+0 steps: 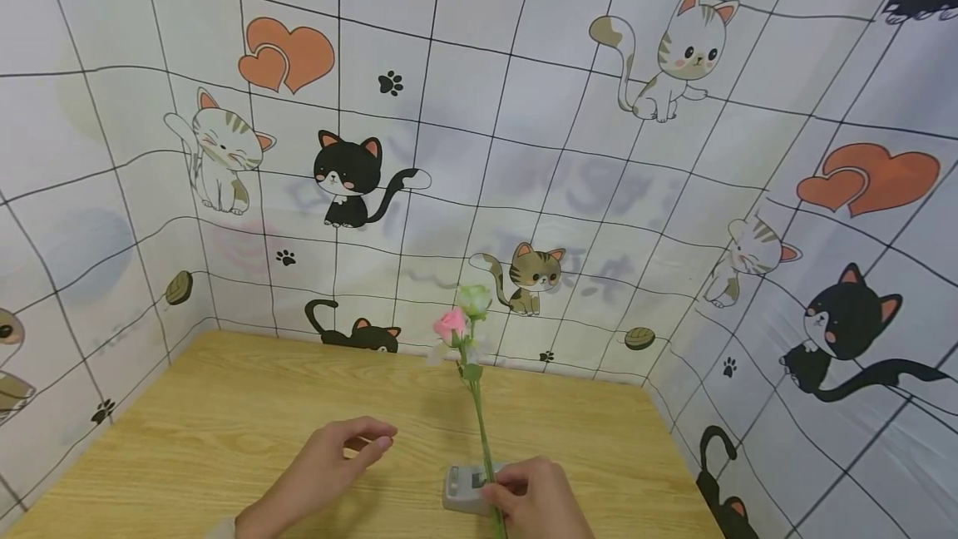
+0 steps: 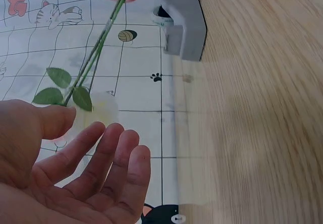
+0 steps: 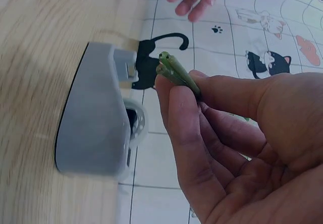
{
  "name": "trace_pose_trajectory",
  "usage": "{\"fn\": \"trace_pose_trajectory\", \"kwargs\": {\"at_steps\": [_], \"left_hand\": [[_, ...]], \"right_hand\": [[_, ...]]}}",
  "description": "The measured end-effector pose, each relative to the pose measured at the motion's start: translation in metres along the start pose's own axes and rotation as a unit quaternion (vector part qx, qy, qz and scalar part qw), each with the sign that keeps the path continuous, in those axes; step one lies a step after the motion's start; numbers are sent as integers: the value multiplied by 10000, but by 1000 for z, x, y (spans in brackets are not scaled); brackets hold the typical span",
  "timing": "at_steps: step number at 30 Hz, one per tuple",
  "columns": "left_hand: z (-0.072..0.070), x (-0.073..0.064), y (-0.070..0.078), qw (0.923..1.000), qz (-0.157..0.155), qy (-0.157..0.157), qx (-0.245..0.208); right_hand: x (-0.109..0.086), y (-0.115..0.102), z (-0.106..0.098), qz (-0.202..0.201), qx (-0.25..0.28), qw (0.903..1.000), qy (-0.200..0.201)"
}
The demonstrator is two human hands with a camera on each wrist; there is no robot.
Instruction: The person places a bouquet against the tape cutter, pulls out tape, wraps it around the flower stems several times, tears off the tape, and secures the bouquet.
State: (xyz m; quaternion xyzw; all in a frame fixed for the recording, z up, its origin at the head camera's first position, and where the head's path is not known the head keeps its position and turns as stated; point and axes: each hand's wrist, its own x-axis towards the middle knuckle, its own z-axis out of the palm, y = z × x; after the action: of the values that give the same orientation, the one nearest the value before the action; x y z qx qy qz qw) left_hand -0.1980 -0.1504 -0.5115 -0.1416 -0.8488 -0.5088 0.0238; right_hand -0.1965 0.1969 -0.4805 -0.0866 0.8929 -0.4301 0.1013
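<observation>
My right hand (image 1: 537,499) pinches the lower stems (image 1: 482,431) of a small bunch of flowers between thumb and fingers. A pink rose (image 1: 451,326) and a pale green rose (image 1: 475,301) top the bunch, which stands nearly upright; something whitish beside them is too faint to tell. In the right wrist view the cut stem ends (image 3: 174,70) stick out past the fingertips. My left hand (image 1: 329,464) hovers to the left with fingers loosely bent and nothing in them. Green leaves (image 2: 59,77) on the stems show beyond its thumb in the left wrist view.
A grey tape dispenser (image 1: 462,489) with a roll of tape (image 3: 136,123) sits on the wooden table (image 1: 299,389), just behind and left of my right hand. White cloth (image 1: 479,173) printed with cats and grid lines hangs around the table's back and sides.
</observation>
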Motion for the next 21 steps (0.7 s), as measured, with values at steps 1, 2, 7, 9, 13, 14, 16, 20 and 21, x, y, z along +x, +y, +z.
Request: {"fn": "trace_pose_trajectory", "kwargs": {"at_steps": [1,2,7,9,13,14,16,20,21], "left_hand": [[-2,-1,-1,10000,13,30,85],[-4,-2,-1,9999,20,51,146],[-14,-6,-7,9996,-18,114,246],[-18,-7,-9,9995,-47,135,266],[-26,-9,-14,9988,-46,233,432],[-28,-9,-16,9984,-48,268,503],[-31,-9,-18,9974,-72,339,636],[-37,-10,-21,9945,-161,488,909],[-38,-10,-22,9938,-167,529,964]], "right_hand": [[0,1,-3,58,-25,10000,37],[0,3,-5,132,-52,9999,69],[-1,10,-14,432,-82,9988,226],[-1,14,-17,455,-118,9985,272],[-4,24,-24,349,-182,9985,368],[-4,27,-25,329,-202,9985,399],[-6,31,-29,331,-241,9981,467],[-7,38,-34,498,-476,9952,690],[-8,39,-36,562,-571,9939,762]]}}
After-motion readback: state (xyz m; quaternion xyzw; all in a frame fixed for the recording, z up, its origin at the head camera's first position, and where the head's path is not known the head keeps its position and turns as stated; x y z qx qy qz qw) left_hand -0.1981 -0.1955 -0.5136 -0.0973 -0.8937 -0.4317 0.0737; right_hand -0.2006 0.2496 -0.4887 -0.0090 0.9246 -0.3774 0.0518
